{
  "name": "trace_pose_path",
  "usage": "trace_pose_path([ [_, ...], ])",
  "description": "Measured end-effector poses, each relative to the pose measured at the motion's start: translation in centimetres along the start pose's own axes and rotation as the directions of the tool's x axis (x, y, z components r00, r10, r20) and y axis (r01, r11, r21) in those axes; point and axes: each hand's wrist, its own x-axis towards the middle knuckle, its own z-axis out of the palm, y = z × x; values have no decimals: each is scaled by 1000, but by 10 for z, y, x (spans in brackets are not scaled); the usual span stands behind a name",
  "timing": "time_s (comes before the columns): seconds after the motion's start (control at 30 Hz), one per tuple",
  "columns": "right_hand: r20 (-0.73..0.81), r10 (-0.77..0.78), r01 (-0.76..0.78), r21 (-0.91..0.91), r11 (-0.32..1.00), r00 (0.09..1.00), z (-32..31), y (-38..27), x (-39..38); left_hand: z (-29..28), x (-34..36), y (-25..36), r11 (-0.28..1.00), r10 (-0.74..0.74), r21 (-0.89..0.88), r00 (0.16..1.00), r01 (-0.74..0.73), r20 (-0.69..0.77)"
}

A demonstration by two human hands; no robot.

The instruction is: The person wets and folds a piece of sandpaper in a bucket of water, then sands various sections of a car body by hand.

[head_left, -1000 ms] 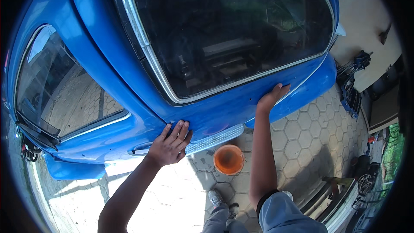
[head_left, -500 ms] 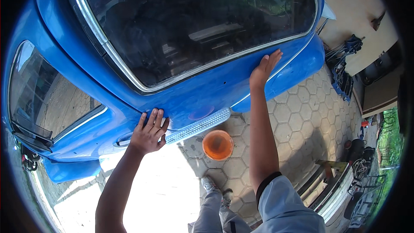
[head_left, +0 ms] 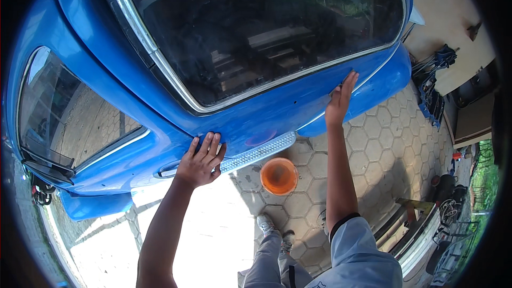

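A blue car [head_left: 240,117] stands in front of me, its side panel below a large dark window [head_left: 256,32] with a chrome trim. My left hand [head_left: 202,161] lies on the blue panel near the door handle [head_left: 166,171], fingers spread and stretched out. Further right, my right hand [head_left: 341,98] rests against the panel under the window's lower right part, its fingers straight. A dark patch shows beside its thumb; whether something thin lies under the palm I cannot tell. Below the panel runs a silver studded running board [head_left: 261,152].
An orange bucket [head_left: 279,176] stands on the hexagonal paving [head_left: 373,146] near my feet. To the right are a rack of dark tools [head_left: 434,90], a wooden cabinet [head_left: 472,120] and a long frame [head_left: 405,229]. Bright sunlight washes out the ground at left.
The whole view has shifted, so the car appears further right. My right hand has slid slightly down and left along the panel; my left hand stays at the same spot.
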Motion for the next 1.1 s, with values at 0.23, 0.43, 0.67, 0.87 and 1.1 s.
trace_pose_path([
  [0.23,25,133,-134,54,989,991,70,-106,-57,5,-14,-5,1000,9,-5,999,-9,50],
  [0.43,429,-437,470,32,882,791,78,-139,-122,5,-10,-4,1000,17,-3,999,-17,31],
  [0.67,81,394,-399,310,863,915,14,-9,-40,5,7,3,999,39,-38,999,-38,19],
  [0.87,354,-283,184,288,940,891,92,-211,-146,8,-15,-7,998,13,-57,995,-8,96],
  [1.1,290,-402,452,-128,883,868,45,-93,-84,-8,-1,0,1000,14,19,993,-16,117],
])
